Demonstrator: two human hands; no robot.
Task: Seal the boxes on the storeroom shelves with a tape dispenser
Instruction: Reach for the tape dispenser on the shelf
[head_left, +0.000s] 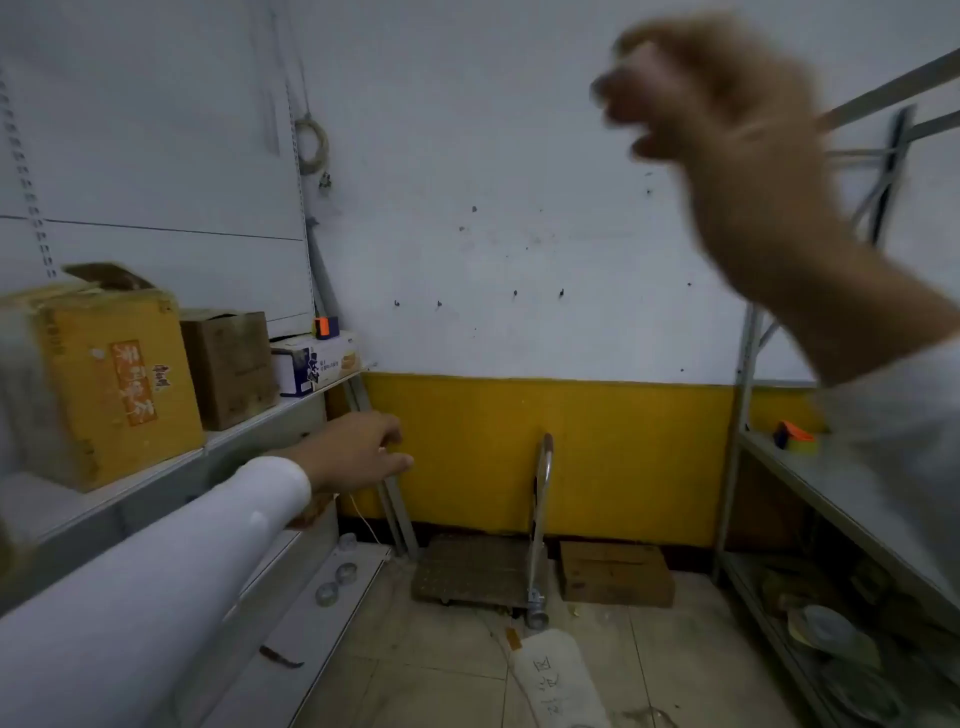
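Note:
On the left shelf (171, 467) stand a yellow box (104, 384) with loose top flaps, a brown box (228, 364) with its top open, and a white printed box (317, 361). An orange and dark tape dispenser (325, 328) sits on the white box. A second orange dispenser (795, 436) lies on the right shelf (841, 493). My left hand (358, 452) reaches forward past the left shelf's edge, fingers loosely curled, holding nothing. My right hand (727, 119) is raised high and blurred, fingers loosely bent, empty.
A folded hand trolley (483, 566) and a flat brown box (613, 571) sit on the floor by the yellow-banded wall. Tape rolls (337, 582) lie on the low left shelf. A white bag (556, 680) lies on the tiles. Clutter fills the lower right shelf.

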